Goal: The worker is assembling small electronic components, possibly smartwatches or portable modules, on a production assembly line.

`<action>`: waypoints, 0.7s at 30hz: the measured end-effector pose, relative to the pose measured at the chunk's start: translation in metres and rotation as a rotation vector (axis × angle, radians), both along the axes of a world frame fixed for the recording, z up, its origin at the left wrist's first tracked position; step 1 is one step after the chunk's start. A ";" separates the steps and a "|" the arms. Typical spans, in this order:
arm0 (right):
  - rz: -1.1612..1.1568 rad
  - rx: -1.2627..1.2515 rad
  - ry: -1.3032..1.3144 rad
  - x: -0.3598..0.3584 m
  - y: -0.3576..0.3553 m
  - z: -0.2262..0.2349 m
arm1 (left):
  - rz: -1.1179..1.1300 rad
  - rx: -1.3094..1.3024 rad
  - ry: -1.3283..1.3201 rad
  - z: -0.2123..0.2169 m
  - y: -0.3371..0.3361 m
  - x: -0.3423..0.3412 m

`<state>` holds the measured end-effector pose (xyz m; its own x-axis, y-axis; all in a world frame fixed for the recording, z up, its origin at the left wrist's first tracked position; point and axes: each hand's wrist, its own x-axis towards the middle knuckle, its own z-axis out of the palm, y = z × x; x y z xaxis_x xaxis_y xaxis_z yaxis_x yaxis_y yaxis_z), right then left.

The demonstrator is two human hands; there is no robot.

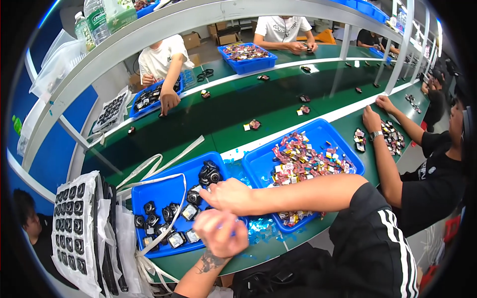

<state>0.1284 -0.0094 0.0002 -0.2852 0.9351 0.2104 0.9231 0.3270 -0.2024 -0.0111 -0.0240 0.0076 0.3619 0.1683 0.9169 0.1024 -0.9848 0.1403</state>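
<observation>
Presumably for easy reach, black parts (209,174) are kept in blue tray (158,190); fingers (240,231) of left hand (221,236) curled, right hand (229,195) outstretched; grasps indiscernible.

Wearer's two hands (229,196), two nearest trays (156,191)

1. Your right forearm (308,191) spanned the right tray (256,161), closing off a low pass over its near part.
2. Your left hand (221,238) and right hand (231,196) crowded the left tray's (159,191) right side; whether a gap parted them was hard to tell.
3. Black parts (150,207) cluttered that tray's near half; bare floor at far left gave you room beside an arching white strap (149,181).
4. The tray stack (74,223) walled off your left.
5. Beyond, the belt (223,114) left you passage between scattered pieces (254,124).
</observation>
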 end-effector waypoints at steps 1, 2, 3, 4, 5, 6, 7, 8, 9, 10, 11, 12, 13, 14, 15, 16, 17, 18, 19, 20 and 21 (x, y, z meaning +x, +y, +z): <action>0.020 0.001 0.024 0.000 0.000 0.004 | 0.097 -0.060 -0.033 -0.002 0.003 -0.002; 0.085 0.127 0.065 0.000 -0.006 0.012 | 0.137 -0.226 -0.158 -0.002 0.008 0.001; 0.090 0.124 0.065 0.001 -0.015 0.021 | 0.196 -0.421 -0.267 -0.001 0.012 0.004; 0.155 0.222 0.050 0.005 -0.027 0.032 | 0.165 -0.604 -0.244 0.002 0.015 0.009; 0.231 0.321 0.037 0.008 -0.038 0.040 | 0.142 -0.785 -0.225 0.005 0.015 0.010; 0.193 0.318 0.072 0.010 -0.047 0.042 | 0.040 -0.897 -0.157 -0.009 0.022 0.010; 0.194 0.309 0.072 0.015 -0.052 0.038 | -0.078 -1.010 -0.080 -0.014 0.026 0.014; 0.186 0.294 0.052 0.019 -0.055 0.033 | -0.184 -1.246 -0.108 -0.017 0.022 0.016; 0.178 0.279 0.034 0.021 -0.057 0.029 | -0.292 -1.480 -0.137 -0.017 0.016 0.018; 0.172 0.276 0.035 0.022 -0.059 0.030 | -0.430 -1.654 -0.132 -0.007 0.018 0.016; 0.205 0.302 0.039 0.022 -0.061 0.031 | -0.481 -1.799 -0.177 -0.003 0.020 0.015; 0.237 0.326 0.044 0.022 -0.062 0.033 | -0.563 -1.863 -0.149 -0.001 0.026 0.010; 0.273 0.348 0.048 0.021 -0.065 0.036 | -0.645 -1.927 -0.127 0.001 0.030 0.005; 0.342 0.340 0.054 0.027 -0.062 0.043 | -0.704 -1.968 -0.124 0.008 0.028 0.007; 0.348 0.354 0.063 0.038 -0.062 0.052 | -0.698 -1.976 -0.140 0.007 0.029 0.007; 0.406 0.564 0.120 0.059 -0.053 0.052 | -0.753 -1.984 -0.108 0.007 0.028 0.009; 0.285 0.585 0.114 0.085 -0.042 0.040 | -0.807 -1.992 -0.072 0.006 0.027 0.008; -0.067 0.429 0.061 0.102 -0.040 0.039 | -0.743 -2.024 -0.158 0.005 0.026 0.011; -0.230 0.388 -0.032 0.118 -0.035 0.043 | -0.735 -2.028 -0.164 0.004 0.027 0.011; -0.379 0.155 -0.149 0.132 -0.038 0.044 | -0.714 -2.005 -0.176 0.002 0.029 0.010; -0.470 -0.212 -0.308 0.144 -0.039 0.041 | -0.692 -1.982 -0.188 0.001 0.029 0.009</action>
<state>0.2721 -0.0483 0.0410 0.1508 0.9883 -0.0212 0.9856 -0.1487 0.0809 -0.0021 0.0054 0.0089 0.7248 0.6414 -0.2515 -0.2634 0.5953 0.7591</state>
